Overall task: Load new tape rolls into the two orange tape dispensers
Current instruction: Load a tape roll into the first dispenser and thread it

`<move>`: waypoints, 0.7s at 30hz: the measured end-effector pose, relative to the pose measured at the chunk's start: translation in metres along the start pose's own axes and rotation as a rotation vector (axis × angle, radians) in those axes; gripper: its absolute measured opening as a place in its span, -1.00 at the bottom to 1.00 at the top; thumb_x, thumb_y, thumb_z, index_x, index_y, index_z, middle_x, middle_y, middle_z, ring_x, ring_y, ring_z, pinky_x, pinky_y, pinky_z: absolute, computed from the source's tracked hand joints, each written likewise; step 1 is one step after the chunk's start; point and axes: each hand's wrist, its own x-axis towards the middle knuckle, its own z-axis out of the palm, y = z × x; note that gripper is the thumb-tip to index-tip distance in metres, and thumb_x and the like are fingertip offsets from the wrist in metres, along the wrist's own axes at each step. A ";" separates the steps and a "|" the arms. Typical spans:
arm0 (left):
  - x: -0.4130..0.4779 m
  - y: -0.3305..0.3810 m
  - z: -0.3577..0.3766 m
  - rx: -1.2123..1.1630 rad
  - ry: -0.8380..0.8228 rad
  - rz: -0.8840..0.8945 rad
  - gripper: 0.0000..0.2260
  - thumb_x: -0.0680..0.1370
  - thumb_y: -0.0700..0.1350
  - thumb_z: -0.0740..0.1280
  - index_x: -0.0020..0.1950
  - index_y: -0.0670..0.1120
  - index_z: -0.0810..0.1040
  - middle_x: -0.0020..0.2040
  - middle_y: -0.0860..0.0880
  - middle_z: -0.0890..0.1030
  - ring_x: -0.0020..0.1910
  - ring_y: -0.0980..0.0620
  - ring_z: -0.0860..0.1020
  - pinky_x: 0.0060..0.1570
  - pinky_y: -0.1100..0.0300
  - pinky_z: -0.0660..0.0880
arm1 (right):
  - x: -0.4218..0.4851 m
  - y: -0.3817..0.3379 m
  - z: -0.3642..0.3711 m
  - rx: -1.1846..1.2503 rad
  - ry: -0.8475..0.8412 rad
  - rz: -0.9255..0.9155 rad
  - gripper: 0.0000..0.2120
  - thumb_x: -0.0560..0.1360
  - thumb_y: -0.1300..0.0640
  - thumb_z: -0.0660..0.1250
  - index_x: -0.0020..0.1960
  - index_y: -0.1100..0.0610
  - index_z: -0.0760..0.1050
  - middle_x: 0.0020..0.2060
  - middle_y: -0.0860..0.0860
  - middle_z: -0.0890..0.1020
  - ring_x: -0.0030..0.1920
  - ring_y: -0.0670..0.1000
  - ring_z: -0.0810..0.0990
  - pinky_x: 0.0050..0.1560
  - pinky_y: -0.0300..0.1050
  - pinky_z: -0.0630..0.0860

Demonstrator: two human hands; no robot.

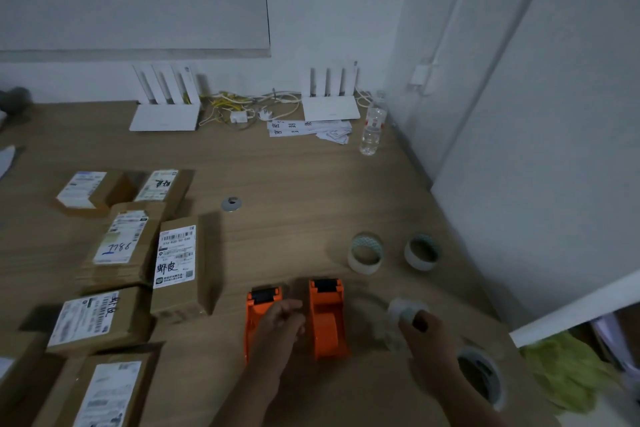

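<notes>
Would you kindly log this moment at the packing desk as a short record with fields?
surface: wooden desk
dispensers: two orange tape dispensers, left one and right one, side by side
left hand: over the left dispenser, grip unclear
right hand: holding a blurred tape roll
spare rolls: two beyond the dispensers, a larger one near the right forearm
parcels: labelled cardboard boxes at left

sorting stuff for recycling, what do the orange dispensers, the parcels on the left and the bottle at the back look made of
Orange dispensers: likely moulded plastic, with a smooth, even colour. Parcels: brown cardboard, matte, with white paper labels. Bottle: clear and see-through, probably thin plastic.
</notes>
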 end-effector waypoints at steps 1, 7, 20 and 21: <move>-0.002 0.002 -0.001 -0.012 -0.012 0.013 -0.83 0.50 -0.32 0.31 0.01 -0.11 0.59 -0.30 -0.13 0.56 -0.31 0.01 0.49 -0.27 0.18 0.41 | -0.004 -0.001 -0.003 0.081 -0.004 -0.004 -0.68 0.45 0.14 0.42 -0.42 0.15 0.42 -0.56 -0.04 0.49 -0.50 -0.01 0.46 -0.43 -0.19 0.42; -0.009 0.012 -0.018 -0.092 0.014 0.082 -0.84 0.51 -0.37 0.27 -0.05 -0.17 0.60 -0.24 -0.20 0.56 -0.29 -0.01 0.50 -0.30 0.22 0.41 | -0.018 -0.016 -0.018 0.535 -0.168 -0.113 -0.71 0.56 0.25 0.31 -0.29 0.38 0.48 -0.42 0.16 0.48 -0.34 0.03 0.46 -0.43 -0.24 0.40; -0.036 0.030 -0.044 -0.254 0.230 0.085 -0.80 0.54 -0.35 0.25 -0.14 -0.13 0.61 -0.31 -0.09 0.56 -0.33 0.04 0.46 -0.26 0.20 0.41 | -0.010 -0.046 -0.024 0.511 -0.496 -0.241 -0.80 0.54 0.27 0.31 -0.20 0.16 0.66 -0.29 0.13 0.68 -0.23 0.06 0.59 -0.14 0.01 0.51; -0.038 0.030 -0.045 -0.243 0.242 0.080 -0.79 0.54 -0.35 0.24 -0.16 -0.11 0.60 -0.32 -0.09 0.55 -0.33 0.03 0.45 -0.25 0.18 0.39 | -0.013 -0.049 -0.023 0.517 -0.506 -0.252 -0.80 0.53 0.28 0.31 -0.21 0.15 0.66 -0.31 0.09 0.69 -0.26 0.00 0.59 -0.18 -0.07 0.51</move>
